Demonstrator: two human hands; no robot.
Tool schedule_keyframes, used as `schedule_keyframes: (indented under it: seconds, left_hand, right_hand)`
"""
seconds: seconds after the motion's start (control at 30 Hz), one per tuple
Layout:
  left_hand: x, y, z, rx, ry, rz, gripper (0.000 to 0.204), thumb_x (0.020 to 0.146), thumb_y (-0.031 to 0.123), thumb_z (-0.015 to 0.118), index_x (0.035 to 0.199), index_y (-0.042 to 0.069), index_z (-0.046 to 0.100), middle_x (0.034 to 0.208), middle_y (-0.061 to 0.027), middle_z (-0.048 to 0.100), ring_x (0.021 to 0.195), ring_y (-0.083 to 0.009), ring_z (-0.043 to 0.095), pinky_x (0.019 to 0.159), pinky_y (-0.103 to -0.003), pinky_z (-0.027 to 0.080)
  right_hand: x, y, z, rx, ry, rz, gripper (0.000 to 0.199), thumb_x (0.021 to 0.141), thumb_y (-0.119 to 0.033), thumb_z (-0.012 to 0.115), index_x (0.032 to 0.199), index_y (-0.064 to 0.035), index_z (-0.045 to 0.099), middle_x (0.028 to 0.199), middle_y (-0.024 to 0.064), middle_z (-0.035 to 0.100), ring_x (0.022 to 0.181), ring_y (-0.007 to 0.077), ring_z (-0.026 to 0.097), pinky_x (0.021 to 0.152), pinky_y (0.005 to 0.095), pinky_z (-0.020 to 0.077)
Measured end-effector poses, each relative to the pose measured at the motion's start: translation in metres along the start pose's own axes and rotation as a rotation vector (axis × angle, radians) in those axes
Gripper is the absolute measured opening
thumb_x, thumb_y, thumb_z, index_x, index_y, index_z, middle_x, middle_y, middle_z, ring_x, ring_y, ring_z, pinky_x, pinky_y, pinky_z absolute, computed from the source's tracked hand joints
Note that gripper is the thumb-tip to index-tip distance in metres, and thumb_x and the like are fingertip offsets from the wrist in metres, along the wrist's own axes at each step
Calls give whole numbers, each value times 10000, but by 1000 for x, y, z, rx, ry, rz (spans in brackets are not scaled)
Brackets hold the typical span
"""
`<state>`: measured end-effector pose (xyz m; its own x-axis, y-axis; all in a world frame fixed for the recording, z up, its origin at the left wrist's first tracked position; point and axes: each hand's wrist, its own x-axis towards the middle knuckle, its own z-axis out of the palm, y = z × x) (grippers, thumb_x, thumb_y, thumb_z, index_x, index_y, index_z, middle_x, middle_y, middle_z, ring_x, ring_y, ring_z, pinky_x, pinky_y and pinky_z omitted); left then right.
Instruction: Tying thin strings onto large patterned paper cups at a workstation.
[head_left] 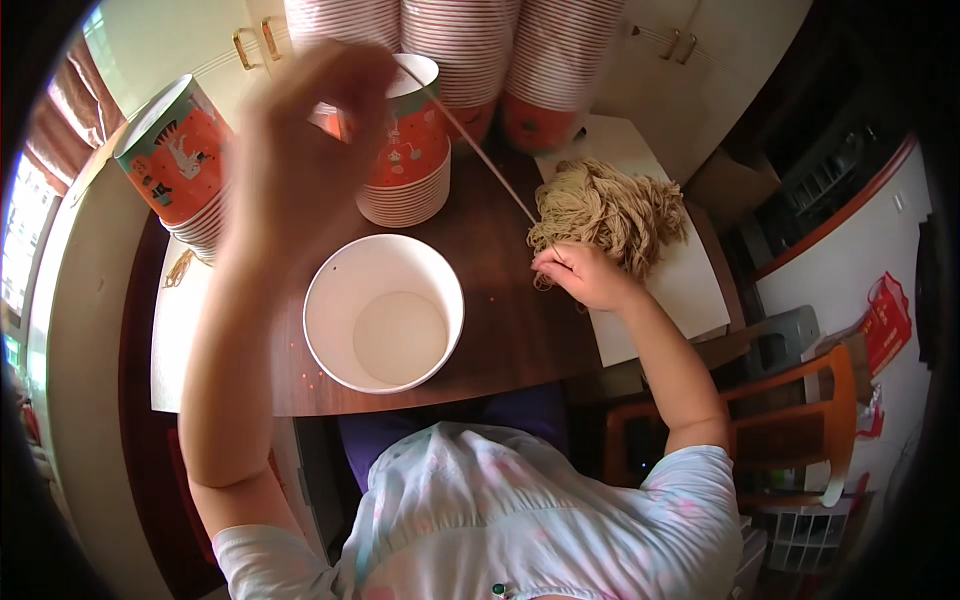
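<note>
My left hand [325, 125], blurred by motion, is raised high above the table's left side. From its fingers a thin cord [480, 155] runs taut down to the right, toward a tangled heap of beige cords [610, 215]. At the near edge of that heap my right hand [590, 277] is closed, thumb and fingers pinched on a cord strand. A large white paper bucket [335, 345] stands between my arms, its open mouth facing up and nothing visible inside.
Nested orange and green printed buckets stand at the left [180, 150] and at the back [410, 160]. Tall stacks of white-rimmed buckets [460, 60] rise behind. White board [640, 330] lies under the cord heap on the brown table [510, 340]. A wooden chair [840, 420] is at right.
</note>
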<state>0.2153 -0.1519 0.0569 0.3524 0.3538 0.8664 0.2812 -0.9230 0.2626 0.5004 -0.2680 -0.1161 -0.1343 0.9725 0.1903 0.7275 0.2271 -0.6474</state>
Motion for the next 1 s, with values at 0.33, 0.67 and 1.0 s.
schedule_keyframes:
  seconds: [0.33,0.67,1.0]
  left_hand:
    - [4,16,-38,-113,-420,-115,99,838,21,652,929,-17,641,861,-62,649,792,-131,635,734,-249,497]
    - [-6,15,-21,-78,-597,10,156,745,25,663,897,3,633,794,-121,611,711,-273,625,633,-350,510]
    - [-73,-4,-24,-614,-651,-722,173,864,116,652,948,-35,660,837,-79,678,745,-135,628,699,-287,514]
  right_hand:
    - [3,-68,-45,-144,16,124,442,814,-221,682,1183,3,592,1144,147,620,1090,261,585,948,379,452]
    - [70,-170,-17,1236,-200,-95,304,959,-167,583,1213,-6,536,883,6,598,750,46,540,639,217,455]
    - [57,-166,17,113,254,-454,150,806,55,681,925,-3,611,822,96,600,708,184,614,603,292,495]
